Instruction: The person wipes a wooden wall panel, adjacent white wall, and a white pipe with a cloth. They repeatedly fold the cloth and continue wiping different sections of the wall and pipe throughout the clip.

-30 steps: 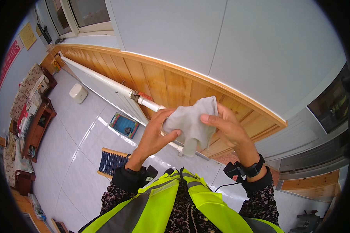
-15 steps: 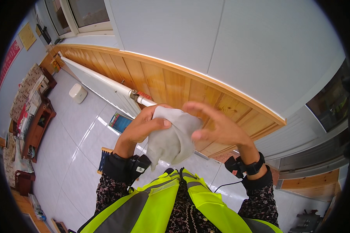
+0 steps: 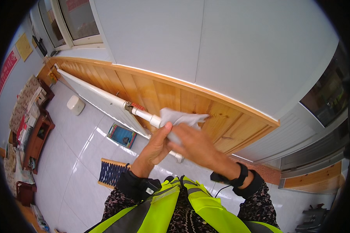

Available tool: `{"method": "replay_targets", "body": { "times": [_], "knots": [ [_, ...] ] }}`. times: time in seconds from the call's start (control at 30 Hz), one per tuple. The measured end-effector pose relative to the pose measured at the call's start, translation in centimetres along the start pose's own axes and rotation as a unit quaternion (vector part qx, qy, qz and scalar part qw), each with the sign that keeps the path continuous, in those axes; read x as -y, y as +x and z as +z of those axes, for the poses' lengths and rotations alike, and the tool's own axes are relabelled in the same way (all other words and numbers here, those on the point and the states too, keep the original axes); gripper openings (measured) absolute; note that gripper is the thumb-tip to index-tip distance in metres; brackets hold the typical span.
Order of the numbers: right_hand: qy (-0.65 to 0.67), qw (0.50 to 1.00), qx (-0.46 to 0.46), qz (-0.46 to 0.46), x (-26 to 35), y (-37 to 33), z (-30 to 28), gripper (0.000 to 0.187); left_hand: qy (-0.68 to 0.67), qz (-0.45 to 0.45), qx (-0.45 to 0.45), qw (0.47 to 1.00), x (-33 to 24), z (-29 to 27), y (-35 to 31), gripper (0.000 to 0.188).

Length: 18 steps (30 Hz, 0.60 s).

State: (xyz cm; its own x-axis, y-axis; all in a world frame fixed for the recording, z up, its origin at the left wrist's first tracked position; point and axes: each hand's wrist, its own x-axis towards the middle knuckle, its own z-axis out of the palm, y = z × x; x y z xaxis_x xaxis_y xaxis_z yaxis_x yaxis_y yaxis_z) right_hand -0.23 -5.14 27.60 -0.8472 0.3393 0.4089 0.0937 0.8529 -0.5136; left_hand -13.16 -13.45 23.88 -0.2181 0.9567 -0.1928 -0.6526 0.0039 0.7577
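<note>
A pale grey cloth [image 3: 178, 117] is bunched up between my two hands, in front of the wood panelling and close to the white pipe. My left hand [image 3: 156, 146] grips it from below, thumb pointing up along the near side. Over the lower part of the cloth, my right hand [image 3: 196, 145] closes with bent fingers, slightly blurred. The two hands meet and hide much of the cloth; a loose end sticks out to the right above my right hand.
A white radiator [image 3: 101, 97] and its pipe [image 3: 142, 114] run along the wood panelling [image 3: 175, 95]. On the tiled floor are a blue tray [image 3: 121, 136], a wooden-framed dark woven stool [image 3: 111, 171] and a white bin [image 3: 76, 105]. A wooden table [image 3: 39, 134] stands far left.
The cloth has gone from hanging spread out to being bunched up, a little farther from my body. My right hand has come in from the right onto it, against my left hand.
</note>
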Motion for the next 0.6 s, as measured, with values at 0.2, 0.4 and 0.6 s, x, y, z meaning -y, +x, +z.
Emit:
{"method": "replay_targets", "body": {
  "times": [0.2,0.4,0.6],
  "knots": [
    [-0.030,0.991,-0.105,-0.082,-0.7,-2.2,-4.2,0.021,-0.127,0.109,0.003,0.986,-2.1,-0.3,1.0,0.044],
    [-0.292,0.873,-0.390,-0.025,-3.9,-5.1,-12.7,0.022,-0.027,0.313,-0.088,0.945,-8.9,-2.1,1.9,0.043],
    [-0.388,0.843,-0.372,0.030,-6.8,-5.0,-13.7,0.036,0.033,0.478,-0.235,0.846,-14.0,-2.5,6.9,0.038]
  ]
}}
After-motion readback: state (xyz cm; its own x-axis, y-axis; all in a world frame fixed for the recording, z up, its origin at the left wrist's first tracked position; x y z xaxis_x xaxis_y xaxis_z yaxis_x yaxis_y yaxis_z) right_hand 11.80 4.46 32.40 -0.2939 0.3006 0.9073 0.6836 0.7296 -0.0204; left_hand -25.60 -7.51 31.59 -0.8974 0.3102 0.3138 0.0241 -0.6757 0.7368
